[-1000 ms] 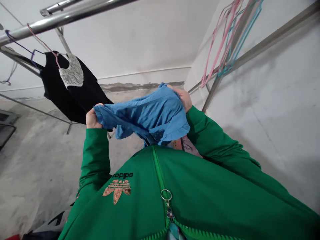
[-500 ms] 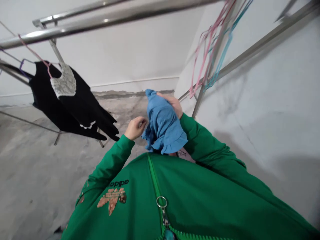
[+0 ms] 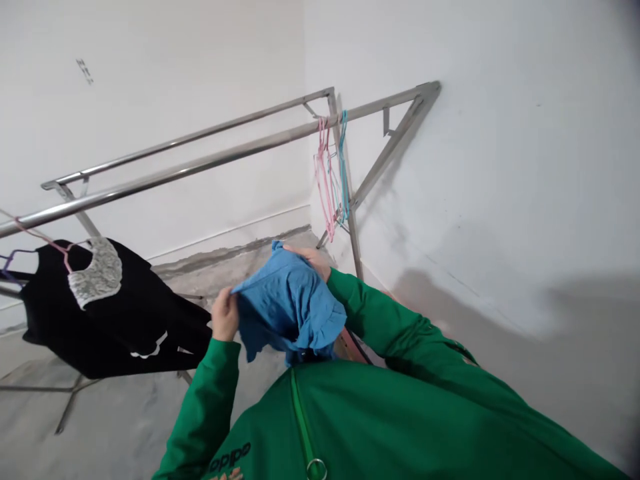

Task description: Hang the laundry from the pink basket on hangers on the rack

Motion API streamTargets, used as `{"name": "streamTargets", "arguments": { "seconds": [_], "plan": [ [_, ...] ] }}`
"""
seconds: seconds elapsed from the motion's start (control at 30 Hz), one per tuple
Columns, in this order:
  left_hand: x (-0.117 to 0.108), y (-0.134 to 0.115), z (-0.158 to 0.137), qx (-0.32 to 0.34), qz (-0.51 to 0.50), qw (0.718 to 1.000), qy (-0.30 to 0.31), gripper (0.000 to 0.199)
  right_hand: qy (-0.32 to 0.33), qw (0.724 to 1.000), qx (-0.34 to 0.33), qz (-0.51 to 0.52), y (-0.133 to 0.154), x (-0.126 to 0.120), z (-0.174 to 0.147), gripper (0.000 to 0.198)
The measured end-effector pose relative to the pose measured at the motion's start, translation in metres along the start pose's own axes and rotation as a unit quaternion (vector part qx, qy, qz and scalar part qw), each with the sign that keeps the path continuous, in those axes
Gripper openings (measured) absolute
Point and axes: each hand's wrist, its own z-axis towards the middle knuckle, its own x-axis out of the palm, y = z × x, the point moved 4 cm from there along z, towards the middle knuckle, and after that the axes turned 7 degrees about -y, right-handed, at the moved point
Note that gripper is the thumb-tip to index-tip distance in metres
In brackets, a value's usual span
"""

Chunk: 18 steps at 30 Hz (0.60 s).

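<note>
A crumpled blue garment with ruffled edges hangs between my two hands in front of my green jacket. My left hand pinches its left edge and draws the cloth out taut to the side. At the garment's upper right, my right hand grips it, with part of the fingers hidden behind the cloth. The lower part of the garment droops in folds close to my body.
A metal drying rack spans the left and middle. Black clothes, one with a white lace collar, hang from it at left. Pink hangers and blue hangers hang near its right end, by the white wall.
My left hand, earlier beside the cloth, now holds its left edge and has pulled it leftward. The garment is spread wider. The view has tilted up, showing more of the rack.
</note>
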Motion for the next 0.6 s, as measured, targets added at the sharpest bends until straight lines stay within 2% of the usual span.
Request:
{"name": "streamTargets", "arguments": {
  "seconds": [0.07,0.1,0.13,0.2,0.23,0.27,0.33,0.37,0.47,0.5,0.53,0.6],
  "plan": [
    [-0.029,0.001,0.013,-0.038,0.024,0.995,-0.086,0.027,0.005,0.996,-0.018,-0.088,-0.001,-0.005,0.006,0.033],
    [-0.041,-0.002,0.016,-0.063,0.020,0.991,-0.114,0.025,0.007,0.982,-0.046,-0.181,-0.001,-0.008,0.009,0.037],
    [-0.050,-0.006,0.018,-0.090,0.001,0.988,-0.126,0.024,0.004,0.952,-0.084,-0.294,0.001,-0.009,0.010,0.038],
    [-0.059,-0.020,0.017,-0.149,-0.065,0.981,-0.109,0.022,-0.017,0.845,-0.167,-0.509,0.011,-0.012,0.011,0.032],
    [-0.061,-0.027,0.015,-0.177,-0.097,0.975,-0.089,0.022,-0.034,0.790,-0.200,-0.579,0.021,-0.014,0.011,0.026],
    [-0.061,-0.034,0.011,-0.201,-0.119,0.970,-0.069,0.023,-0.056,0.753,-0.221,-0.617,0.033,-0.017,0.011,0.022],
    [-0.061,-0.044,0.004,-0.231,-0.127,0.964,-0.030,0.026,-0.116,0.706,-0.245,-0.654,0.065,-0.025,0.015,0.026],
    [-0.062,-0.047,0.001,-0.236,-0.120,0.964,-0.017,0.027,-0.154,0.664,-0.256,-0.686,0.084,-0.030,0.019,0.032],
    [-0.065,-0.049,-0.005,-0.229,-0.082,0.970,-0.003,0.030,-0.248,0.493,-0.245,-0.797,0.131,-0.046,0.039,0.048],
    [-0.067,-0.048,-0.006,-0.221,-0.068,0.973,-0.003,0.031,-0.256,0.449,-0.223,-0.827,0.140,-0.052,0.048,0.047],
    [-0.069,-0.047,-0.006,-0.213,-0.053,0.976,-0.004,0.031,-0.250,0.425,-0.193,-0.849,0.145,-0.059,0.057,0.043],
    [-0.075,-0.043,-0.008,-0.199,-0.023,0.980,-0.007,0.030,-0.221,0.403,-0.133,-0.878,0.147,-0.073,0.072,0.029]
  ]
}}
